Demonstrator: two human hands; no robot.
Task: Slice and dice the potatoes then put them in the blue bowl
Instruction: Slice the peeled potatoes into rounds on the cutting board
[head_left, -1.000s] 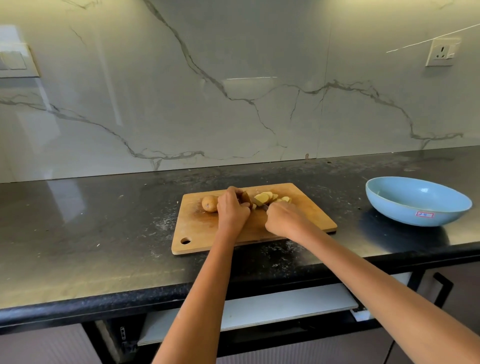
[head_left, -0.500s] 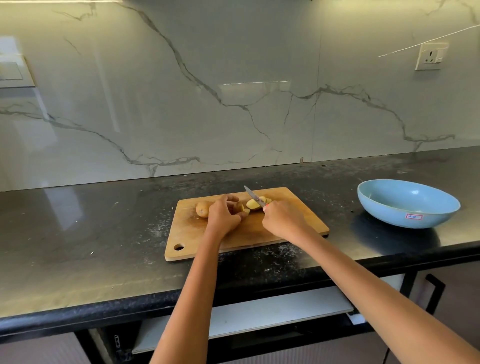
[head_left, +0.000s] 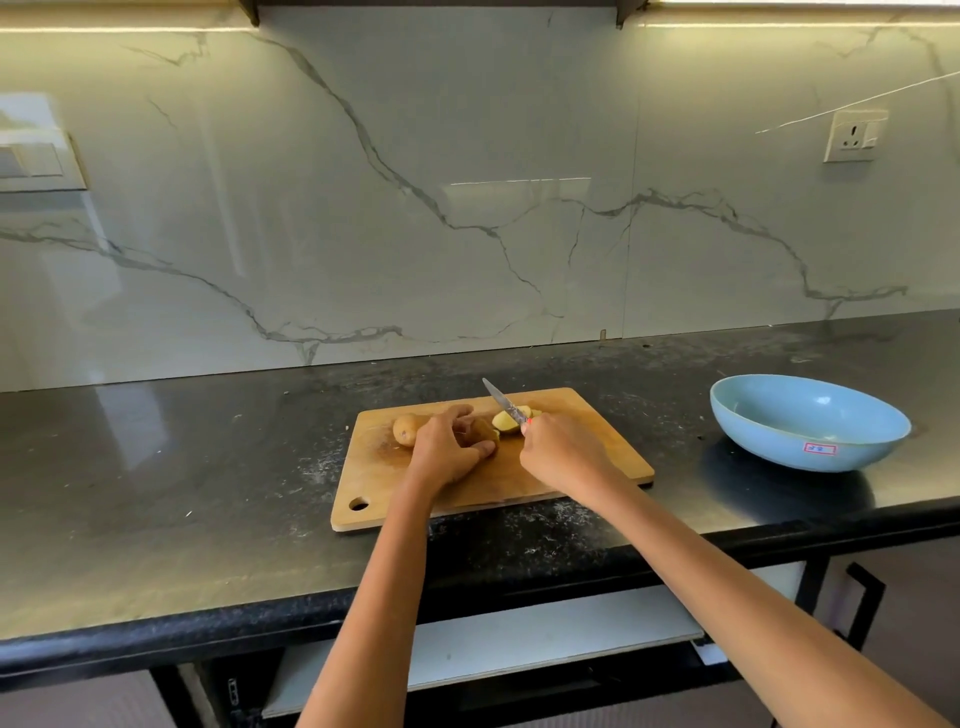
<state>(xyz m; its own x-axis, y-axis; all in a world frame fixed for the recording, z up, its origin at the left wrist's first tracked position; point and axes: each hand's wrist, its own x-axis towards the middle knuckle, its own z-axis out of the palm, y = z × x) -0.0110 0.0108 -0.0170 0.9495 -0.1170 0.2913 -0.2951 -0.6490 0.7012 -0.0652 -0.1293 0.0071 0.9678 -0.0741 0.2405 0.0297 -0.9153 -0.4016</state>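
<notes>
Raised since a second ago, the small steel-bladed knife (head_left: 503, 402) tilts in the right hand (head_left: 563, 451); the left hand (head_left: 448, 450) grips what looks like a brown half potato (head_left: 484, 432) on the wooden cutting board (head_left: 587, 441).

Hidden and cut-off parts at the cutting board

The left hand (head_left: 448, 451) covers most of the potato (head_left: 484, 431) it grips, and part of the whole potato (head_left: 406, 429) beside it. The right hand (head_left: 562, 453) hides the knife (head_left: 505, 403) handle, leaving only a sliver of red at the fist. The cut slices (head_left: 505, 422) sit partly behind the blade (their number cannot be told). The blue bowl (head_left: 808, 422) carries a label too small to read. Both forearms run off the lower edge.
</notes>
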